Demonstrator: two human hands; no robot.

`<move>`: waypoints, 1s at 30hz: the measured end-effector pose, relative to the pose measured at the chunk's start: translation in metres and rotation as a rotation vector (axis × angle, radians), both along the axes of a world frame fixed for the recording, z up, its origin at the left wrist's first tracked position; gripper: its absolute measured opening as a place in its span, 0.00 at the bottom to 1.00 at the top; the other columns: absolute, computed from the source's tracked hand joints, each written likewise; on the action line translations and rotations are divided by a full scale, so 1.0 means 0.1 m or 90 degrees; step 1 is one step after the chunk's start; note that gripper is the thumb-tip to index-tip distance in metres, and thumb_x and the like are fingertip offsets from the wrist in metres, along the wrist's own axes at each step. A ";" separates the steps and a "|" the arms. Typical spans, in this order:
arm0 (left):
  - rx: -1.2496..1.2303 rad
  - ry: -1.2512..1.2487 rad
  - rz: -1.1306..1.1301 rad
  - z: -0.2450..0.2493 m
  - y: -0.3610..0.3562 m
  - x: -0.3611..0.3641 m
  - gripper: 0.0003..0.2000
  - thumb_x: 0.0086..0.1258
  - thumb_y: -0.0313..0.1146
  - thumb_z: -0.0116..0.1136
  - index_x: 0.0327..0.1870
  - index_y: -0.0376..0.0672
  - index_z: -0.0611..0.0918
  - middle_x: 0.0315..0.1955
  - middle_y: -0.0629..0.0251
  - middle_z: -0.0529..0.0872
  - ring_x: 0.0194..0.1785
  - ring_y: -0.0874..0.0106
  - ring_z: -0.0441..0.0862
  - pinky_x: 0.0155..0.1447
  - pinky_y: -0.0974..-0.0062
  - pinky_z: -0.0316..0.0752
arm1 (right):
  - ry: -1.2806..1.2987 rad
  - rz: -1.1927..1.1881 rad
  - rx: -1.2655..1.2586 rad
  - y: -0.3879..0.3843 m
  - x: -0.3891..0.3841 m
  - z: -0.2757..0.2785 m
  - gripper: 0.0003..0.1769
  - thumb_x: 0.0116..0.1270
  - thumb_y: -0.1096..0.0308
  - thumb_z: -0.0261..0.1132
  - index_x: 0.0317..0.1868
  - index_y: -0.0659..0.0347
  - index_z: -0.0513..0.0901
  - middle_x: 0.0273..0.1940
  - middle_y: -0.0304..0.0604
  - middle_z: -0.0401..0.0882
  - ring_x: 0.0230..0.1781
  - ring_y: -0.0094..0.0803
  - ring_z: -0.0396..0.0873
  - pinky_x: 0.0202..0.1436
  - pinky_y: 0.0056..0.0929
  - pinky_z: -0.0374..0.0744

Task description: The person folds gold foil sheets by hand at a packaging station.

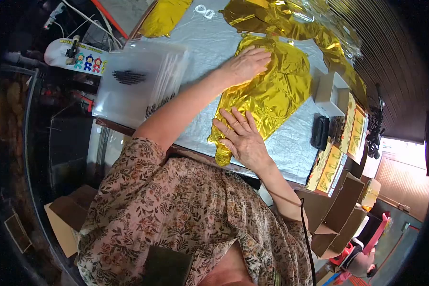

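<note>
A shiny gold foil balloon [283, 86], flat and wrinkled, lies on the covered table in front of me. Across its upper part rests my left hand [247, 66], palm down with the fingers stretched out. My right hand [243, 142] presses on the lower part, its fingers spread on the foil. Near the table's front edge, the balloon's narrow end [222, 155] sticks out beside my right hand. Neither hand grips anything.
More gold foil pieces [295, 26] lie along the back. A stack of clear plastic bags [143, 76] is at left, white string [205, 12] behind. At right are a white box [332, 93], a black case [320, 132] and "FALL" cards [330, 169]. Cardboard boxes [338, 214] stand below.
</note>
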State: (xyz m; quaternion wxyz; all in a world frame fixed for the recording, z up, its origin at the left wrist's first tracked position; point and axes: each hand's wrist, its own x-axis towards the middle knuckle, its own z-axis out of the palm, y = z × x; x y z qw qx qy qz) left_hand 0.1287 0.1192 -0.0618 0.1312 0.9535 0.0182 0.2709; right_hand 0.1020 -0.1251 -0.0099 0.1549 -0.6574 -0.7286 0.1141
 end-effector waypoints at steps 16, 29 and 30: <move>-0.082 0.047 -0.001 0.02 -0.03 -0.04 0.25 0.80 0.44 0.56 0.71 0.40 0.75 0.73 0.56 0.74 0.79 0.56 0.65 0.82 0.51 0.57 | 0.341 -0.281 0.070 0.23 0.58 0.45 0.17 0.73 0.70 0.67 0.60 0.63 0.85 0.57 0.53 0.87 0.56 0.47 0.86 0.57 0.38 0.82; -0.020 0.067 -0.005 0.04 -0.05 -0.05 0.23 0.81 0.41 0.55 0.74 0.54 0.75 0.73 0.57 0.71 0.77 0.55 0.65 0.81 0.50 0.58 | -0.158 -0.741 -0.077 1.16 2.67 -0.03 0.36 0.62 0.49 0.73 0.61 0.69 0.80 0.60 0.60 0.81 0.63 0.60 0.79 0.65 0.48 0.81; -0.022 0.070 -0.006 0.04 -0.04 -0.05 0.23 0.81 0.41 0.55 0.74 0.54 0.75 0.73 0.57 0.71 0.77 0.55 0.65 0.81 0.50 0.58 | -0.079 -0.744 -0.120 1.18 2.72 0.04 0.35 0.61 0.49 0.73 0.61 0.69 0.81 0.61 0.61 0.81 0.64 0.61 0.79 0.65 0.49 0.81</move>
